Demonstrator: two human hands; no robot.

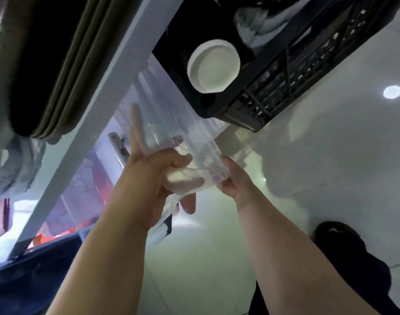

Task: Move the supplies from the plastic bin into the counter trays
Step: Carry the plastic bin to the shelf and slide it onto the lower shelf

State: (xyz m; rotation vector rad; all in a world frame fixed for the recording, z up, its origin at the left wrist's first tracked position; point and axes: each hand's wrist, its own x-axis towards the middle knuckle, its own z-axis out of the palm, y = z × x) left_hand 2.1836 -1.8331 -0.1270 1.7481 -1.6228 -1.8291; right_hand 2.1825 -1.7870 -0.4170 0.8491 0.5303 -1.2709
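A clear plastic sleeve of stacked clear cups point(171, 133) runs from the frame's middle up toward the black crate point(285, 71). My left hand point(149, 178) grips the sleeve's near end, its fingers curled round the bunched plastic. My right hand point(230, 178) pinches the same end from the right side. A stack of white lids point(213, 68) lies in the crate, its round face toward me. The view is blurred and steeply tilted.
A white frame bar point(85, 133) slants across the left. Dark stacked trays point(55, 71) sit beyond it at upper left. White glossy floor point(319, 167) fills the right side, with my dark shoe point(344, 246) at lower right.
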